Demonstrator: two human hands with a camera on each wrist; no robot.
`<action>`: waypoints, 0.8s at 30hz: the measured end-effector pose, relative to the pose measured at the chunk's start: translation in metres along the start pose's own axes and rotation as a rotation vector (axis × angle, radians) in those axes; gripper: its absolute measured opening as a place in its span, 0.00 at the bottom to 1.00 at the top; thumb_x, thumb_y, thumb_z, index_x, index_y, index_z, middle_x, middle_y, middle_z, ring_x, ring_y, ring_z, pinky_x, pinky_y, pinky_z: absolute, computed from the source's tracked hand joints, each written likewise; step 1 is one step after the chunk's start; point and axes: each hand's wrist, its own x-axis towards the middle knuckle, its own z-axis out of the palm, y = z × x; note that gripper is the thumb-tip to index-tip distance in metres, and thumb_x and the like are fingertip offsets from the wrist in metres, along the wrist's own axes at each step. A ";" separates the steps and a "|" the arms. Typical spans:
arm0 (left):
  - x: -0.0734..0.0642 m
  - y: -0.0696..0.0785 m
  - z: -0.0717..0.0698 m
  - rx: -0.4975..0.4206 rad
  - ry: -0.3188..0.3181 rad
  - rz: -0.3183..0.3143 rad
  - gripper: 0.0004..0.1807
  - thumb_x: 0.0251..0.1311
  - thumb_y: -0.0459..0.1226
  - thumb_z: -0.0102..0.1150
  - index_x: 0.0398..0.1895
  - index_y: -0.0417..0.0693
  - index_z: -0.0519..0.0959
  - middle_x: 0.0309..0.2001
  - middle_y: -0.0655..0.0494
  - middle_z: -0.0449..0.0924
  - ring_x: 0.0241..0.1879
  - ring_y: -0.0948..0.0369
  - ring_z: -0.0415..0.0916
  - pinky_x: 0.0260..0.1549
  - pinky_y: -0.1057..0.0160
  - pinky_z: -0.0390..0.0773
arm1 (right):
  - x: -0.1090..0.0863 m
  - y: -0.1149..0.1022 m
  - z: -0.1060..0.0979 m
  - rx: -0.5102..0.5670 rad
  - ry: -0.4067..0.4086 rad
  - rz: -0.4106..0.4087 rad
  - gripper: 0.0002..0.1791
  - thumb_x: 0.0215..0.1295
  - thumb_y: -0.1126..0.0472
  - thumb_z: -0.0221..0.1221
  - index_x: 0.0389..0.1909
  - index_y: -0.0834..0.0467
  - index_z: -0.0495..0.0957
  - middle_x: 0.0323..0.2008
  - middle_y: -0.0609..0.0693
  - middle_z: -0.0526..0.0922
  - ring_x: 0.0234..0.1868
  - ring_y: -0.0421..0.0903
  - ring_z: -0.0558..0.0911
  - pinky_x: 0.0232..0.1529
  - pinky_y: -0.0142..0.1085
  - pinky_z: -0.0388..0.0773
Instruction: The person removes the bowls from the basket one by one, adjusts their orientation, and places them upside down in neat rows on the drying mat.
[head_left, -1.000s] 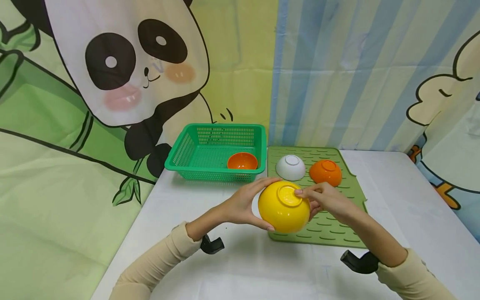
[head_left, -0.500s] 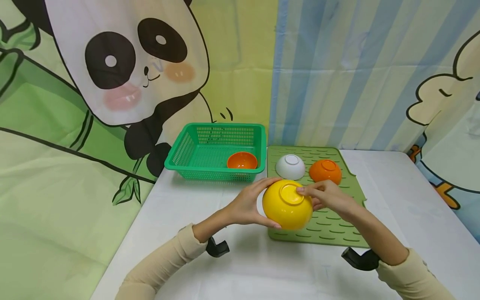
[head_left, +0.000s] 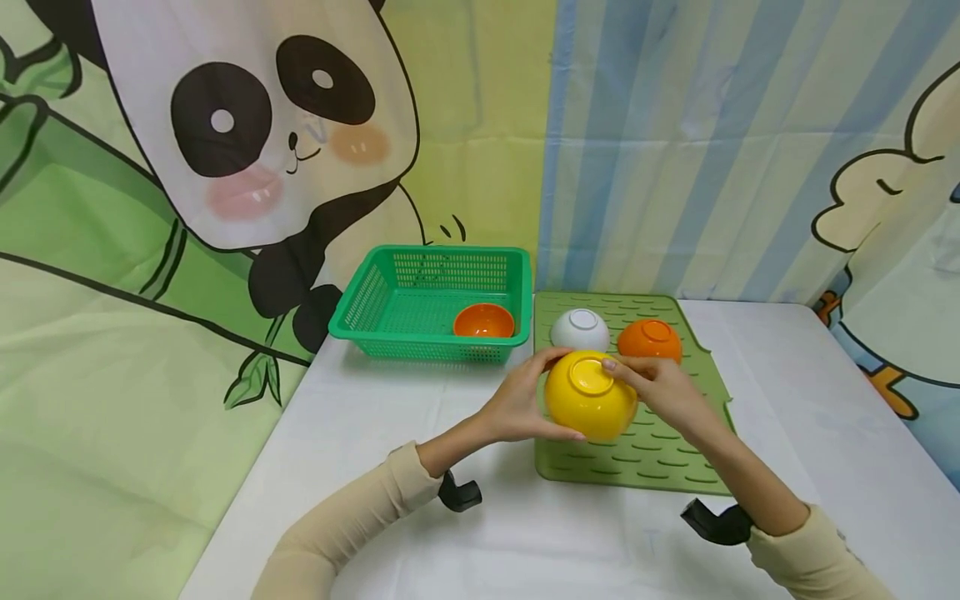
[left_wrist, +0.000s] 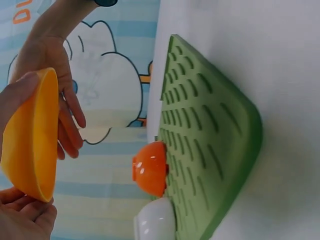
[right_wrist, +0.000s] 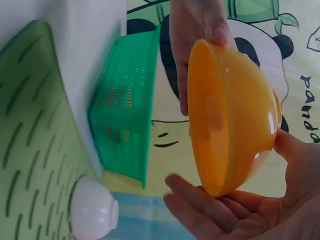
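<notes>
A yellow bowl (head_left: 588, 404) is held upside down in the air over the near part of the green drying mat (head_left: 637, 471). My left hand (head_left: 521, 404) grips its left side, thumb low on the wall and fingers at the far rim. On the other side my right hand (head_left: 663, 392) holds it, thumb on the foot ring and fingers under the rim, as the right wrist view shows. Behind it on the mat, a white bowl (head_left: 580, 330) and an orange bowl (head_left: 650, 339) sit face down.
A green plastic basket (head_left: 360, 329) stands left of the mat, with another orange bowl (head_left: 483, 321) inside, its opening upward. The white table (head_left: 420, 550) runs back to a printed curtain (head_left: 480, 125) with a panda drawing.
Both hands have carried the yellow bowl to the right and slightly farther away, over the mat. The left arm has followed rightward. The other bowls and the basket have stayed put.
</notes>
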 end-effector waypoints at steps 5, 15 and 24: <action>0.005 -0.012 0.012 0.031 -0.014 -0.082 0.57 0.28 0.53 0.78 0.65 0.48 0.57 0.58 0.59 0.66 0.55 0.67 0.65 0.54 0.66 0.67 | 0.006 0.015 0.010 -0.060 0.082 0.001 0.41 0.62 0.33 0.46 0.61 0.63 0.68 0.54 0.63 0.74 0.46 0.55 0.75 0.42 0.48 0.74; 0.012 -0.042 0.033 0.110 -0.087 -0.232 0.57 0.28 0.58 0.75 0.63 0.46 0.58 0.56 0.55 0.66 0.52 0.63 0.67 0.51 0.65 0.70 | 0.033 0.064 0.030 -0.108 0.099 -0.026 0.41 0.67 0.35 0.40 0.60 0.67 0.68 0.53 0.66 0.75 0.48 0.59 0.76 0.45 0.53 0.74; 0.008 -0.067 0.054 0.205 -0.142 -0.302 0.57 0.24 0.64 0.73 0.59 0.49 0.59 0.54 0.56 0.67 0.48 0.65 0.69 0.48 0.67 0.71 | 0.045 0.091 0.048 -0.144 0.039 -0.014 0.41 0.69 0.36 0.33 0.63 0.68 0.63 0.59 0.67 0.68 0.60 0.64 0.65 0.57 0.58 0.61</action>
